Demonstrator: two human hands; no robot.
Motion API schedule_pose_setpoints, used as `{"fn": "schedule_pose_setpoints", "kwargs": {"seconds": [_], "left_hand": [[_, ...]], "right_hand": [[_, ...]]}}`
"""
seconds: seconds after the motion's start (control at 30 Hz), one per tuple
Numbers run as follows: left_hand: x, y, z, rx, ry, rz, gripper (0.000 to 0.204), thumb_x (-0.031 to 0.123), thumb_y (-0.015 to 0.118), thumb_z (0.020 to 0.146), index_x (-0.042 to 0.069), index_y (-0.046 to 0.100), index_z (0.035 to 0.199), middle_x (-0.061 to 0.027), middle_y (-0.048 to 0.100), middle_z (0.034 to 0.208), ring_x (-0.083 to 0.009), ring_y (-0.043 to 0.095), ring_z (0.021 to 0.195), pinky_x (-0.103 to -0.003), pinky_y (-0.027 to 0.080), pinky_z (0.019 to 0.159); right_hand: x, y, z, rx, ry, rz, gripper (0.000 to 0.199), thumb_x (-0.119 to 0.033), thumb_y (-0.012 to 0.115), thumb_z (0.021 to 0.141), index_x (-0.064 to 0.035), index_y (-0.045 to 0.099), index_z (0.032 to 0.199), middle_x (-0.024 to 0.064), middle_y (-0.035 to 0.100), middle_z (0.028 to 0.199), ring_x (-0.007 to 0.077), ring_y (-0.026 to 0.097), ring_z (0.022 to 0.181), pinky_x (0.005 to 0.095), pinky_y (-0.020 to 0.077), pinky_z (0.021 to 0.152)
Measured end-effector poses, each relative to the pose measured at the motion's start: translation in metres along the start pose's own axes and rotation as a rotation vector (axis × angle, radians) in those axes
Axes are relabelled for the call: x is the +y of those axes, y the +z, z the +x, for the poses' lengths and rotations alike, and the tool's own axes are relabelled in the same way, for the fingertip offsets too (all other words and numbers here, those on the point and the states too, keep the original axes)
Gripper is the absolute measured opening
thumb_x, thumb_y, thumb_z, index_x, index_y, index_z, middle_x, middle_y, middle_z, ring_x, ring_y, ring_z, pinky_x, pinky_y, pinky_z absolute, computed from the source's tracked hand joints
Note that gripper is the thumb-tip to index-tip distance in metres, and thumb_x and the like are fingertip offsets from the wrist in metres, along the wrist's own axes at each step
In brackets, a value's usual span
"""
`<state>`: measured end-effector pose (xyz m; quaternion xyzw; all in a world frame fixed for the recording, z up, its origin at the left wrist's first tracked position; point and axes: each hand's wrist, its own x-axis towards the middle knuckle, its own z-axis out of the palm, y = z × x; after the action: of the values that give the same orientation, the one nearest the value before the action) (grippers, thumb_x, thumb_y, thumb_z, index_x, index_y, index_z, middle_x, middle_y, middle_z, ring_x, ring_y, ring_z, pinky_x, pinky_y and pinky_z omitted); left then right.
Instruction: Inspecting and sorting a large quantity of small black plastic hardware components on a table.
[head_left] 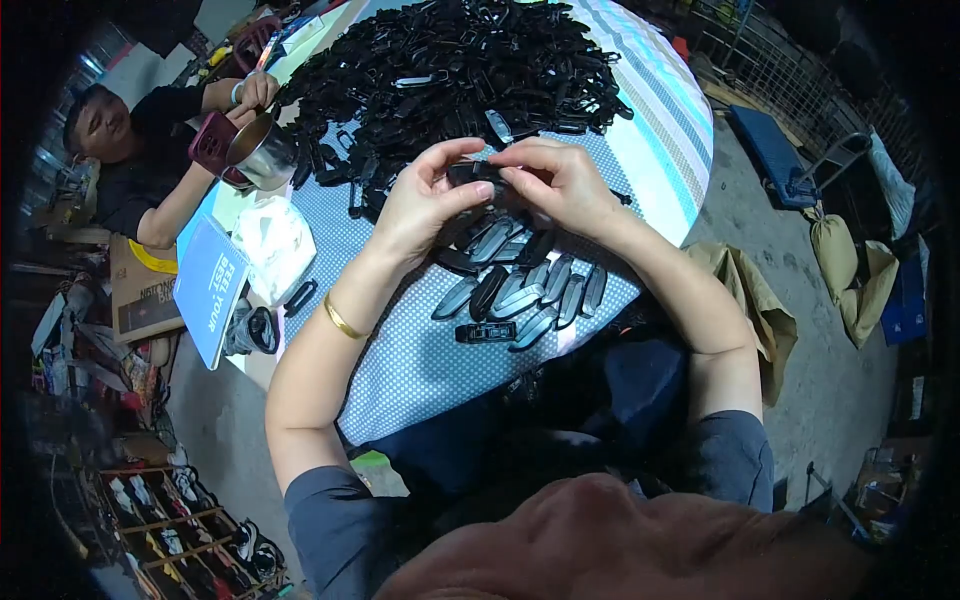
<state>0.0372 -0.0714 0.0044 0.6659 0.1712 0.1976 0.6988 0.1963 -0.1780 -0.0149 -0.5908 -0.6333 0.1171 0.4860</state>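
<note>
Over the table, my left hand (420,200) and my right hand (565,190) meet, both closed on a small black plastic part (466,174). Fingers cover much of it, so its full shape cannot be made out. Just below my hands lies a loose group of long, rounded grey-and-black plastic pieces (520,297). At the near side of that group rests a black rectangular plastic frame (485,332). Beyond my fingers rises a wide heap of black plastic parts (450,70), with a few shiny grey pieces among them.
Left on the patterned tablecloth (410,385) stand a metal cup (265,155), a white plastic bag (275,245) and a blue booklet (210,290). A co-worker's hand (258,92) rests at the table's far left edge. A blue folded cart (770,155) lies on the floor at right.
</note>
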Motion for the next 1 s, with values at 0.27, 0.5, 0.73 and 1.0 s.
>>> {"fn": "schedule_pose_setpoints", "kwargs": {"seconds": [0.27, 0.5, 0.73, 1.0], "left_hand": [[-0.003, -0.013, 0.005, 0.138, 0.198, 0.187, 0.032, 0.002, 0.063, 0.080, -0.001, 0.059, 0.112, -0.0058, 0.061, 0.095, -0.0099, 0.061, 0.070, -0.020, 0.052, 0.063], [0.000, -0.001, 0.000, 0.053, 0.013, -0.102, 0.036, 0.005, 0.059, 0.085, -0.004, 0.052, 0.119, -0.0092, 0.060, 0.099, -0.0126, 0.063, 0.075, -0.022, 0.053, 0.068], [0.001, -0.002, -0.002, -0.017, 0.060, -0.226, 0.035, 0.005, 0.057, 0.086, -0.002, 0.052, 0.119, -0.0093, 0.059, 0.102, -0.0130, 0.062, 0.085, -0.023, 0.053, 0.076], [0.005, 0.002, -0.005, 0.153, 0.232, 0.131, 0.026, 0.001, 0.059, 0.081, -0.001, 0.062, 0.107, -0.0057, 0.063, 0.096, -0.0115, 0.062, 0.080, -0.022, 0.050, 0.072]], "right_hand": [[-0.012, 0.000, -0.001, 0.090, 0.175, 0.333, 0.020, -0.008, 0.052, 0.088, 0.0031, 0.060, 0.103, 0.0081, 0.062, 0.089, 0.0112, 0.063, 0.071, 0.0211, 0.0500, 0.061], [-0.002, 0.009, 0.001, 0.151, -0.366, -0.050, 0.018, -0.006, 0.053, 0.088, 0.0035, 0.062, 0.100, 0.0085, 0.060, 0.097, 0.0120, 0.063, 0.072, 0.0215, 0.0509, 0.062], [-0.011, 0.000, -0.001, 0.047, 0.071, 0.365, 0.022, -0.009, 0.051, 0.090, 0.0038, 0.058, 0.106, 0.0077, 0.059, 0.097, 0.0097, 0.062, 0.071, 0.0197, 0.0509, 0.059], [-0.018, 0.004, -0.002, 0.095, 0.018, 0.373, 0.021, -0.006, 0.051, 0.089, 0.0047, 0.060, 0.104, 0.0095, 0.058, 0.101, 0.0119, 0.063, 0.072, 0.0194, 0.0510, 0.061]]}}
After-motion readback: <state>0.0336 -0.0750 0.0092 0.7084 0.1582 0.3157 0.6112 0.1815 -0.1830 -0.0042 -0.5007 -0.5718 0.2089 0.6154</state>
